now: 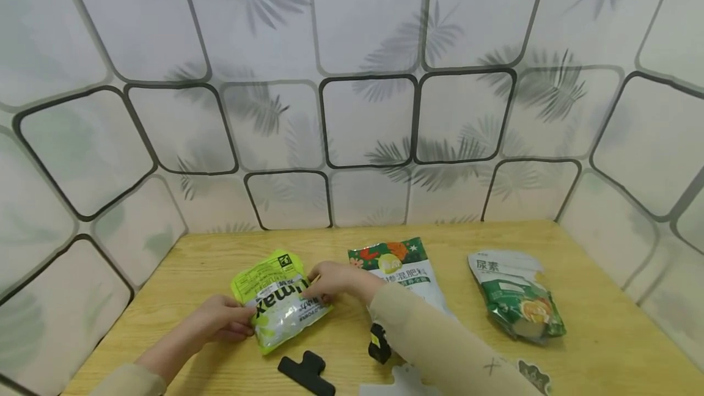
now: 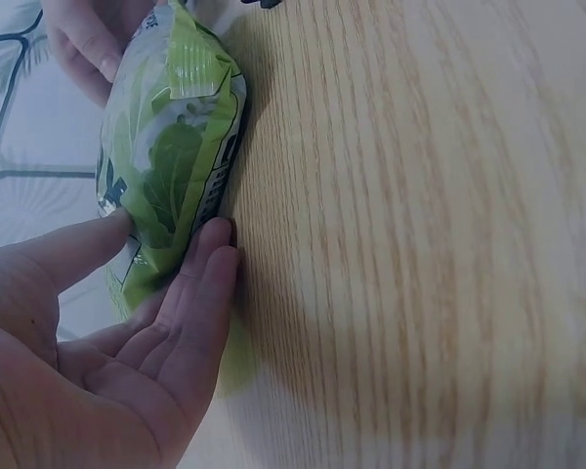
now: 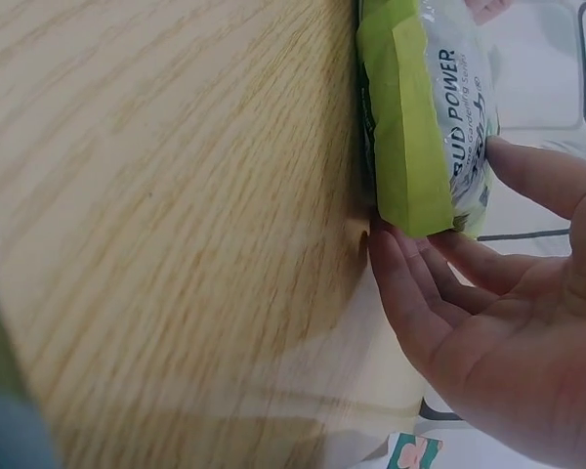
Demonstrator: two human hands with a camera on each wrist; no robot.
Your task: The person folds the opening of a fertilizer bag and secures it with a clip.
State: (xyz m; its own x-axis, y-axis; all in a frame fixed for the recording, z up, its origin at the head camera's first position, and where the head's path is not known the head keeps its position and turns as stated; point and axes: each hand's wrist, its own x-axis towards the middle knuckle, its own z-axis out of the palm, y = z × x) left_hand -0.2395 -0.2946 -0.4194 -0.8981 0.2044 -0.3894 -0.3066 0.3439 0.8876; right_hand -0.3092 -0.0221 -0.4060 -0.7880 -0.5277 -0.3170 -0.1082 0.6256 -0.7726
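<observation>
With thumbs above and fingers beneath, the left grip [image 1: 225, 318] and right grip [image 1: 337, 280] pinch opposite sides of a plump, crinkled, lime-green and white plastic bag [image 1: 283, 305] at the left of the pale wood-grained counter [image 1: 181, 286], probably to support its soft, yielding bulk evenly.

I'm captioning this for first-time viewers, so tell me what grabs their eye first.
The bright lime-green plastic packet, held by the left hand and right hand at the left of the yellowish wooden table, stands out first. Next comes the green-and-white plastic pouch on the table's right side. At the head view's lower edge, the black T-shaped clip contrasts with the wood.
</observation>
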